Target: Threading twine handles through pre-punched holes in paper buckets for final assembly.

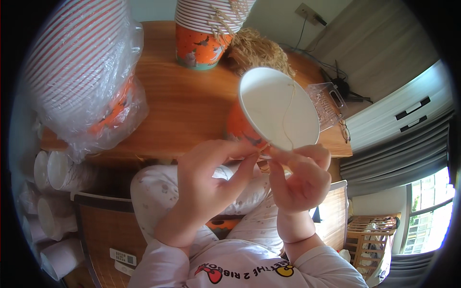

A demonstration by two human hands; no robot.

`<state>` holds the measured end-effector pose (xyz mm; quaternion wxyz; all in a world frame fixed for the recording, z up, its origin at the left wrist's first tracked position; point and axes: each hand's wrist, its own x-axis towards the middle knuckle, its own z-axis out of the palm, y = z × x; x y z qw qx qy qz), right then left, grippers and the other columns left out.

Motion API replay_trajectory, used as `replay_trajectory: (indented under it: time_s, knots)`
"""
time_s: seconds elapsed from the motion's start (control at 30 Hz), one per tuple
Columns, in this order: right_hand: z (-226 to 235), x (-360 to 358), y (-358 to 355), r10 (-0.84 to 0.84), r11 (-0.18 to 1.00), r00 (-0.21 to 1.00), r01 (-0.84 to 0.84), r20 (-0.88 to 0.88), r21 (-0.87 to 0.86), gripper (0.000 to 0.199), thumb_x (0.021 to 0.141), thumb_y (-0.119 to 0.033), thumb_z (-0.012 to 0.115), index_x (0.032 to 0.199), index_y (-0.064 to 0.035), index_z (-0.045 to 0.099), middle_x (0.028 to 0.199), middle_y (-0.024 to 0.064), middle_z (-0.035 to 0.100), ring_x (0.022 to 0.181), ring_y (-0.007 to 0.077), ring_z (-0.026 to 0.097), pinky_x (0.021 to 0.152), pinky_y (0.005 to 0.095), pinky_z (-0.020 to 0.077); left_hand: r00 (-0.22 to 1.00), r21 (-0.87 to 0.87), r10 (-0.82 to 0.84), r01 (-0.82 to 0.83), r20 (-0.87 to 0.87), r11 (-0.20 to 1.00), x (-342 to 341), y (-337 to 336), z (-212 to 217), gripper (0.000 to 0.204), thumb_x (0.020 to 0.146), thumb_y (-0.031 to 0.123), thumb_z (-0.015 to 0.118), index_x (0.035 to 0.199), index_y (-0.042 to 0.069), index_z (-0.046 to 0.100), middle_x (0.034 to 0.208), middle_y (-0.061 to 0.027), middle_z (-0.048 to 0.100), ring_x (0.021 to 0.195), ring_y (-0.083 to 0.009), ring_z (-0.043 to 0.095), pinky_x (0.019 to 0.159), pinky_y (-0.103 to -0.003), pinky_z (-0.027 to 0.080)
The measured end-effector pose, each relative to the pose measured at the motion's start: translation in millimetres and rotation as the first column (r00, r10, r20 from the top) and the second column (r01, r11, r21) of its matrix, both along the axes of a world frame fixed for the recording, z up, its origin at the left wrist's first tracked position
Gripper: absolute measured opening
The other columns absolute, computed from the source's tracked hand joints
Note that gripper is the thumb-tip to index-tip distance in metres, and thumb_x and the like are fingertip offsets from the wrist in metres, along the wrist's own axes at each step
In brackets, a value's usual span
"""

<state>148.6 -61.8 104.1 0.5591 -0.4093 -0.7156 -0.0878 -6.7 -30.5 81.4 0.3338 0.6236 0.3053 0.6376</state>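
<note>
An orange paper cup [276,108] with a white inside is tilted toward me, its mouth facing up. A thin tan string [287,115] runs across the inside, from the far rim to the near rim. My left hand [209,185] pinches the cup's near rim and the string's end between thumb and fingers. My right hand [300,180] pinches the same rim and string from the right. The two sets of fingertips almost touch at the rim, just above my lap.
A wooden table [182,105] stands ahead. A plastic-wrapped stack of striped cups [84,67] lies at its left, another cup stack [204,29] at the back, a bundle of tan twine [259,50] beside it. A clear plastic box [329,103] and glasses [345,130] are at the right. White cups [53,201] lie at lower left.
</note>
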Motion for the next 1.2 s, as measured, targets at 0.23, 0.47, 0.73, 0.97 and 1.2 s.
replay_trajectory:
  time_s: [0.23, 0.47, 0.73, 0.97, 1.2]
  knots:
    - [0.7, 1.6, 7.6, -0.046, 0.999, 0.979, 0.040, 0.200, 0.034, 0.040, 0.069, -0.002, 0.083, 0.101, -0.0145, 0.062, 0.097, -0.0051, 0.075, 0.085, 0.0127, 0.059, 0.078, 0.0280, 0.0359, 1.000, 0.003, 0.005, -0.005, -0.006, 1.000, 0.4, -1.1, -7.9, 0.018, 0.074, 0.002, 0.077, 0.091, 0.004, 0.072, 0.080, -0.0086, 0.072, 0.069, -0.0222, 0.068, 0.063, -0.030, 0.051]
    - [-4.2, 5.3, 9.3, 0.029, 1.000, 0.996, -0.028, 0.082, -0.011, 0.045, 0.067, 0.002, 0.084, 0.103, -0.0127, 0.061, 0.094, -0.0049, 0.076, 0.084, 0.0136, 0.057, 0.076, 0.0282, 0.0384, 0.997, -0.043, -0.079, 0.079, -0.006, 0.996, -3.1, -4.3, -2.3, 0.016, 0.075, 0.003, 0.074, 0.091, 0.003, 0.072, 0.082, -0.0090, 0.072, 0.069, -0.0235, 0.067, 0.062, -0.032, 0.051]
    - [-6.7, 3.3, 7.1, 0.061, 0.997, 0.996, -0.064, -0.059, -0.049, 0.038, 0.064, 0.006, 0.082, 0.096, -0.0115, 0.071, 0.084, -0.0045, 0.062, 0.078, 0.0134, 0.049, 0.071, 0.0262, 0.0383, 0.995, 0.076, 0.049, -0.042, -0.092, 0.996, -0.4, -5.5, 1.4, 0.018, 0.074, 0.003, 0.075, 0.092, 0.004, 0.072, 0.085, -0.0085, 0.072, 0.071, -0.0246, 0.067, 0.063, -0.034, 0.051]
    - [-2.8, 3.6, 3.4, 0.007, 0.993, 0.999, -0.013, -0.046, -0.119, 0.034, 0.063, 0.002, 0.083, 0.092, -0.0163, 0.079, 0.081, -0.0043, 0.053, 0.078, 0.0131, 0.049, 0.071, 0.0255, 0.0371, 0.992, 0.115, 0.072, -0.060, -0.099, 0.992, -0.2, -4.8, 1.6, 0.016, 0.074, 0.002, 0.075, 0.090, 0.004, 0.073, 0.083, -0.0079, 0.072, 0.069, -0.0248, 0.067, 0.062, -0.033, 0.051]
    - [-2.3, 4.2, 2.2, -0.015, 0.994, 1.000, 0.016, 0.010, -0.104, 0.037, 0.066, 0.001, 0.083, 0.099, -0.0128, 0.074, 0.089, -0.0048, 0.065, 0.081, 0.0125, 0.053, 0.074, 0.0265, 0.0369, 0.997, -0.039, -0.066, 0.067, 0.027, 0.997, 1.8, -5.8, -2.7, 0.013, 0.077, 0.003, 0.075, 0.090, 0.004, 0.072, 0.080, -0.0076, 0.071, 0.068, -0.0207, 0.067, 0.062, -0.030, 0.050]
